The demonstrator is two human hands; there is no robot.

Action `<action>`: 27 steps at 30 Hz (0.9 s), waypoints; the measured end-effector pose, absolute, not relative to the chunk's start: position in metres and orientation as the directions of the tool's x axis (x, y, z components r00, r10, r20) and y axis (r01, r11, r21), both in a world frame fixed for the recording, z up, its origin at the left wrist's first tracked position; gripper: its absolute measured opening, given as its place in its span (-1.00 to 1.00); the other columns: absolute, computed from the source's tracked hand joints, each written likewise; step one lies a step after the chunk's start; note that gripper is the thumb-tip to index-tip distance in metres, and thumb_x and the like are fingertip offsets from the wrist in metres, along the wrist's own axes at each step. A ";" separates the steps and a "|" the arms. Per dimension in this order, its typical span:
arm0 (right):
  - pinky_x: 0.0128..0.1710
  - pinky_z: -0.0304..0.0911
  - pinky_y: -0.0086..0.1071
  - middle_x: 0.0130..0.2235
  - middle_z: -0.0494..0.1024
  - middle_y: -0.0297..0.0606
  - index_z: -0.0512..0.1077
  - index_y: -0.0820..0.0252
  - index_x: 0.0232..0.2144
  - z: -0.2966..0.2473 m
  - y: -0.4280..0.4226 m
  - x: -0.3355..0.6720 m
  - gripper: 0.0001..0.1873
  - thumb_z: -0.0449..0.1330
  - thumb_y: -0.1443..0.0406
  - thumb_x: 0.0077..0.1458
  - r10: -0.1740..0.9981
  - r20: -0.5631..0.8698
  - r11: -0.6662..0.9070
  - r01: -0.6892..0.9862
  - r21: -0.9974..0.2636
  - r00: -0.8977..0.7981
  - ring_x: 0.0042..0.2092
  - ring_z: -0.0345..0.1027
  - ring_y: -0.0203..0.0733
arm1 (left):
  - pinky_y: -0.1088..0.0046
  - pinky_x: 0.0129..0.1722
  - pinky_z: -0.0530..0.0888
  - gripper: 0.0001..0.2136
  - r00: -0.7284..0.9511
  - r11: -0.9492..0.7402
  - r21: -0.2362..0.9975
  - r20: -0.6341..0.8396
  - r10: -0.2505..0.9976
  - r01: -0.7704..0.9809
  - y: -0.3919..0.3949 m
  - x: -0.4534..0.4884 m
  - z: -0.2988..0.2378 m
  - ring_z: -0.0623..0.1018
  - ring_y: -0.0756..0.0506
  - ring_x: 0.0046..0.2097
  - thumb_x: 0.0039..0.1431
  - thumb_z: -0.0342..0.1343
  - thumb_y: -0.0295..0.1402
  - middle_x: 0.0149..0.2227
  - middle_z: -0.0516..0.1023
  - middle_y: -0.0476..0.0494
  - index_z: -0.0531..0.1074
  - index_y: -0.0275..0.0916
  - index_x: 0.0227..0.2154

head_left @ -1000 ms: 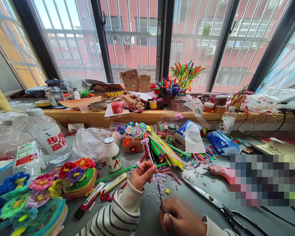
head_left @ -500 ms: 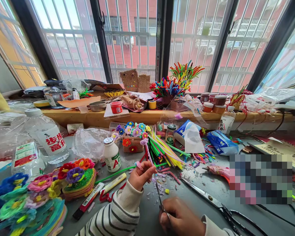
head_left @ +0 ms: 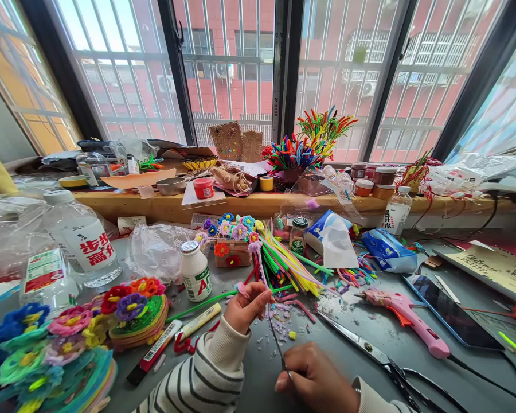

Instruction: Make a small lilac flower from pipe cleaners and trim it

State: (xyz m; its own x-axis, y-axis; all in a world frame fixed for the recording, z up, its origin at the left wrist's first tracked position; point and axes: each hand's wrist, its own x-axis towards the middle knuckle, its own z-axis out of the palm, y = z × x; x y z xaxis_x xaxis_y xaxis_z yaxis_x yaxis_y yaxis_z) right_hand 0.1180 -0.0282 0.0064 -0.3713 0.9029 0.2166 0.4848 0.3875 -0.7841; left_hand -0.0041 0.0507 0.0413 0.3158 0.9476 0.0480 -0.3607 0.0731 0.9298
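Observation:
My left hand (head_left: 248,307) is closed, thumb and fingers pinching the stem of a lilac pipe-cleaner flower (head_left: 254,246). Its bloom stands above my fingers, in front of a flower-covered basket (head_left: 232,259). From the pinch, a thin dark strand (head_left: 276,338), which looks like wire, runs down to my right hand (head_left: 316,376). That hand is also closed, gripping the strand's lower part between thumb and forefinger. A small pink piece (head_left: 242,289) sits at my left fingers. Fluff scraps (head_left: 279,318) lie on the table beneath the strand.
Large scissors (head_left: 370,349) and a pink glue gun (head_left: 413,318) lie right, beside a phone (head_left: 451,310). Pipe cleaners (head_left: 290,261) fan out behind my hands. Left are a white bottle (head_left: 195,272), a glue stick (head_left: 155,351) and pipe-cleaner flowers (head_left: 131,307).
The strand has gone from slightly bowed to straighter between my hands. My right hand has shifted slightly and is less blurred. My left hand stays in place.

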 end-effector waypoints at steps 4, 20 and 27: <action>-0.67 -0.18 -0.49 -0.75 -0.06 -0.48 -0.13 0.21 -0.84 0.006 -0.028 0.118 -0.38 -0.25 -0.15 -0.10 0.905 0.232 0.391 0.481 -0.785 -0.357 -0.67 -0.14 -0.44 | 0.65 -0.77 0.09 -0.70 0.323 0.100 0.930 0.021 0.946 -0.353 0.051 -0.005 0.041 0.21 0.17 -0.75 -0.36 0.21 -0.24 -0.70 0.44 0.02 0.25 -0.31 -0.61; -0.61 -0.11 -0.52 -0.64 0.23 -0.40 0.29 0.25 -0.70 0.005 -0.031 0.123 -0.56 -0.01 0.01 -0.07 0.899 0.225 0.435 0.699 -0.568 -0.376 -0.56 0.09 -0.39 | 0.66 -0.77 -0.02 -0.70 0.347 0.211 0.898 -0.070 0.935 -0.386 0.051 -0.006 0.047 0.17 0.20 -0.79 -0.50 0.26 -0.24 -0.77 0.40 0.06 0.29 -0.32 -0.73; -0.62 -0.11 -0.51 -0.62 0.29 -0.35 0.31 0.24 -0.66 0.012 -0.034 0.121 -0.38 -0.23 -0.13 -0.08 0.885 0.210 0.460 0.709 -0.535 -0.416 -0.56 0.11 -0.38 | 0.63 -0.77 -0.01 -0.70 0.348 0.122 0.951 -0.016 0.938 -0.285 0.048 -0.004 0.048 0.15 0.18 -0.78 -0.44 0.23 -0.21 -0.78 0.36 0.08 0.27 -0.31 -0.72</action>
